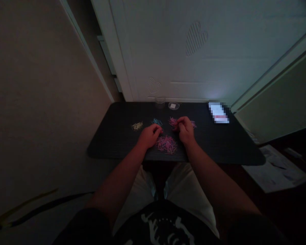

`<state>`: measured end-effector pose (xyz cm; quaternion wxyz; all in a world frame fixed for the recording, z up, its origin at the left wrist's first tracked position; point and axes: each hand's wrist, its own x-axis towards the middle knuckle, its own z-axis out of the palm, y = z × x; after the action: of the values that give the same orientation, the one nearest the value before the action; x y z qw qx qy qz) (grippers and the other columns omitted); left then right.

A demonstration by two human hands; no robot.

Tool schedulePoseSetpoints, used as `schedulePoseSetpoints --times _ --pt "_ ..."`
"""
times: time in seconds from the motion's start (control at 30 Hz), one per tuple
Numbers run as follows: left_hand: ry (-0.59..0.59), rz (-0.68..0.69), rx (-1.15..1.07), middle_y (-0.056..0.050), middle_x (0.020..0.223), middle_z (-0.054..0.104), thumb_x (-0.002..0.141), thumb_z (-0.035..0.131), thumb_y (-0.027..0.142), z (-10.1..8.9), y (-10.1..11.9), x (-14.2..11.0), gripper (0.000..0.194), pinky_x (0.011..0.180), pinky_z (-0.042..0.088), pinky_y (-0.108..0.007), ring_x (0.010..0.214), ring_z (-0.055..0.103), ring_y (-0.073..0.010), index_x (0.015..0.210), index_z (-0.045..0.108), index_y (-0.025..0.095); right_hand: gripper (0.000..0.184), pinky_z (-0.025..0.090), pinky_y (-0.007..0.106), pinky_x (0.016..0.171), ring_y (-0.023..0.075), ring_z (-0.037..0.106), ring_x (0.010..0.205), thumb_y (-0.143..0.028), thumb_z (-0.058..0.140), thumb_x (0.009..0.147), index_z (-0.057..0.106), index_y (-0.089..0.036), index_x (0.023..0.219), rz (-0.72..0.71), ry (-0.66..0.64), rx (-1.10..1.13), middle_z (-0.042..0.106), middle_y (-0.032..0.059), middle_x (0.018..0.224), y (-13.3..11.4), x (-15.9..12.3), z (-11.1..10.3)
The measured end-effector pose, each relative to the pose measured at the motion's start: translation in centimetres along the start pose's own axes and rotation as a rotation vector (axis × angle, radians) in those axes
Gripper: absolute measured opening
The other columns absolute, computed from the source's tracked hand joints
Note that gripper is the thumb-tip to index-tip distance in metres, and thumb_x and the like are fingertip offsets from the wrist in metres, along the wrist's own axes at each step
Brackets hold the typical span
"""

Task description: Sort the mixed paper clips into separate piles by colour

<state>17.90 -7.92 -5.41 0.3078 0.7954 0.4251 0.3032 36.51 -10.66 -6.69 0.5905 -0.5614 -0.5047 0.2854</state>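
Note:
A mixed pile of thin, short pink and purple sticks (pixel 166 145) lies near the table's front edge, between my hands. My left hand (pixel 150 136) rests just left of it, fingers pinched together; anything in them is too small to make out. Beyond its fingertips sits a small blue pile (pixel 156 121), with a pale yellow pile (pixel 137 126) farther left. My right hand (pixel 185 132) is curled with its fingertips closed beside a pink pile (pixel 172 121); what they hold is hidden. Another pinkish-purple pile (pixel 193 124) shows partly behind this hand.
Along the back edge of the dark table (pixel 224 146) stand a clear round container (pixel 160 102) and a clear lid (pixel 173 106) with a white label. A lit phone (pixel 218 113) is at the back right. A white door (pixel 168 61) closes off the far side.

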Motion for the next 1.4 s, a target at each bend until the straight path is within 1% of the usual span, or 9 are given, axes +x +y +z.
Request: schedulePoseSetpoints --times 0.1,0.27,0.43,0.5,0.6,0.8,1.13,1.3,1.4 --pt "0.027 0.024 0.007 0.0 0.085 0.07 0.088 0.046 0.033 0.0 -0.2 0.1 0.022 0.071 0.045 -0.025 0.077 0.061 -0.0143 0.083 0.064 0.021 0.01 0.046 0.027 0.061 0.0123 0.053 0.061 -0.023 0.037 0.078 0.045 -0.021 0.084 -0.04 0.01 -0.047 0.054 -0.0001 0.073 0.1 0.1 -0.1" --pt "0.024 0.019 0.002 0.0 0.083 0.069 0.088 0.046 0.034 0.1 -0.3 0.2 0.024 0.067 0.043 -0.025 0.075 0.061 -0.0143 0.083 0.065 0.02 0.01 0.044 0.029 0.065 0.0151 0.053 0.065 -0.021 0.037 0.078 0.047 -0.021 0.075 -0.141 0.036 -0.141 0.054 0.0011 0.069 -0.4 -0.1 -0.3" --pt "0.007 0.028 0.02 -0.001 0.084 0.069 0.087 0.047 0.036 0.2 -0.3 0.3 0.025 0.067 0.044 -0.025 0.076 0.061 -0.0147 0.086 0.066 0.02 0.007 0.041 0.028 0.062 0.0153 0.052 0.065 -0.02 0.047 0.075 0.055 -0.019 0.075 -0.241 -0.164 -0.275 0.055 0.0015 0.068 -0.9 -0.7 0.3" --pt "0.005 0.035 0.037 -0.001 0.084 0.069 0.087 0.048 0.037 0.2 -0.4 0.3 0.025 0.068 0.044 -0.025 0.075 0.061 -0.0148 0.086 0.066 0.02 0.008 0.04 0.027 0.059 0.0141 0.05 0.062 -0.021 0.052 0.073 0.057 -0.018 0.079 -0.239 -0.237 -0.321 0.055 0.0006 0.066 -1.1 -0.9 0.6" --pt "0.002 0.04 0.057 -0.001 0.085 0.069 0.087 0.048 0.038 0.3 -0.5 0.3 0.026 0.069 0.044 -0.026 0.076 0.061 -0.0153 0.087 0.066 0.019 0.012 0.038 0.025 0.055 0.0123 0.047 0.057 -0.026 0.057 0.073 0.059 -0.017 0.081 -0.212 -0.281 -0.356 0.054 -0.0005 0.063 -1.3 -1.1 0.8" --pt "-0.011 0.065 0.062 -0.001 0.086 0.07 0.087 0.048 0.036 0.2 -0.3 0.3 0.026 0.071 0.045 -0.025 0.078 0.061 -0.0151 0.087 0.068 0.02 0.011 0.034 0.023 0.049 0.0102 0.044 0.051 -0.027 0.057 0.075 0.061 -0.016 0.076 -0.23 -0.271 -0.371 0.053 -0.0006 0.059 -1.1 -1.0 0.9" --pt "-0.012 0.07 0.043 -0.002 0.088 0.071 0.086 0.051 0.035 0.2 -0.3 0.3 0.024 0.072 0.046 -0.026 0.08 0.063 -0.0158 0.09 0.069 0.019 0.011 0.036 0.024 0.052 0.0117 0.049 0.054 -0.022 0.054 0.077 0.062 -0.017 0.073 -0.249 -0.221 -0.371 0.058 0.0007 0.062 -0.6 -0.7 1.0" --pt "0.014 0.051 -0.031 -0.003 0.087 0.071 0.082 0.057 0.032 0.4 -0.7 0.3 0.023 0.071 0.048 -0.025 0.077 0.064 -0.0144 0.097 0.067 0.018 0.01 0.038 0.024 0.055 0.0124 0.05 0.057 -0.021 0.054 0.077 0.062 -0.017 0.074 -0.279 -0.246 -0.386 0.06 0.0016 0.065 -0.3 -0.7 1.0" --pt "0.012 0.061 -0.035 -0.002 0.083 0.07 0.081 0.058 0.031 0.5 -0.8 0.3 0.021 0.069 0.048 -0.025 0.074 0.063 -0.0134 0.094 0.067 0.018 0.01 0.038 0.025 0.055 0.0127 0.051 0.058 -0.02 0.054 0.076 0.063 -0.016 0.074 -0.306 -0.259 -0.409 0.06 0.0021 0.065 -0.6 -0.7 1.0"
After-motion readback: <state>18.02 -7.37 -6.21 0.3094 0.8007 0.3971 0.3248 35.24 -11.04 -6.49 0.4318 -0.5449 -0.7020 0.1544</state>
